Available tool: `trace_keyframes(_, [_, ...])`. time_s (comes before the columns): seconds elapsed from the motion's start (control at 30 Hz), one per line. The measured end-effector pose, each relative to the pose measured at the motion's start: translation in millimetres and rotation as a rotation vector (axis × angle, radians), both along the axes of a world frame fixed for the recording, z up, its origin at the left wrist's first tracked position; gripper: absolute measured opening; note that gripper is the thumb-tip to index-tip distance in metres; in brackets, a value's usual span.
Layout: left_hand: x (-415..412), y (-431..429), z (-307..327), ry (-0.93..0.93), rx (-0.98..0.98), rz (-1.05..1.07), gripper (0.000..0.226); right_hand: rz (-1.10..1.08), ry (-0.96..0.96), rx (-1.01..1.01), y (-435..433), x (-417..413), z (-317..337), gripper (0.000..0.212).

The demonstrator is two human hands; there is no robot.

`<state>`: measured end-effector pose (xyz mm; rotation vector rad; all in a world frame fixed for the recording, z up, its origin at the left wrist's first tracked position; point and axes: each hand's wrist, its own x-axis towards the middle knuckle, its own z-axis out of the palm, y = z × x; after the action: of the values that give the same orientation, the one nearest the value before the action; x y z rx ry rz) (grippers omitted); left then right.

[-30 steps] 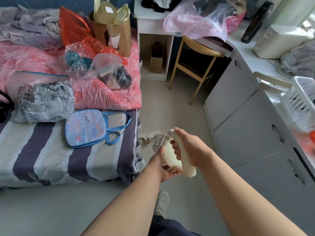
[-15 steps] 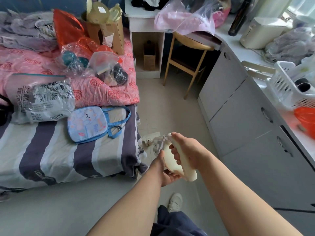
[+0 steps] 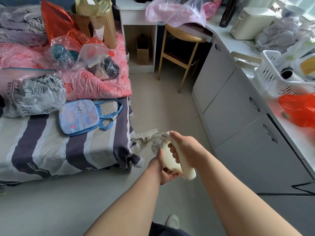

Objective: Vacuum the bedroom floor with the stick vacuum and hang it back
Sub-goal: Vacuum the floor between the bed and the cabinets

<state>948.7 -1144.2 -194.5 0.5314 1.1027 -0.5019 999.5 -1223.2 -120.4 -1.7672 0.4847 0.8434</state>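
Note:
I hold a cream stick vacuum [image 3: 172, 160] in front of me with both hands. My right hand [image 3: 185, 148] is wrapped around its upper grip. My left hand [image 3: 166, 171] cups the body from below. The white floor head [image 3: 147, 135] rests on the pale tiled floor [image 3: 163, 106], close to the foot corner of the bed [image 3: 71, 150]. The tube between body and head is mostly hidden behind my hands.
The striped bed on the left carries a blue bag [image 3: 80, 116], plastic bags and a pink quilt [image 3: 95, 82]. Grey cabinets [image 3: 238, 116] line the right side under a cluttered counter. A wooden chair [image 3: 180, 46] and white shelf [image 3: 138, 31] stand ahead. My shoe [image 3: 173, 221] is below.
The view has shifted forward and to the right, showing more of the counter. My hands keep the same grip on the vacuum, and the floor head stays beside the bed corner.

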Motion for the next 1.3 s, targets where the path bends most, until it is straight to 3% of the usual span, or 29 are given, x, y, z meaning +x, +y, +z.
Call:
trace_keyframes(0.67, [-18.3,-91.9,1.2,0.038,0.037,-0.002,0.058,-0.021,-0.023,0.044,-92.3,-19.8,-13.9,0.034])
trace_keyframes(1.3, [105.9,-17.7,-4.2,0.043,0.056,-0.021,0.059,0.006,0.006,0.074,-18.3,102.9,-17.3,0.035])
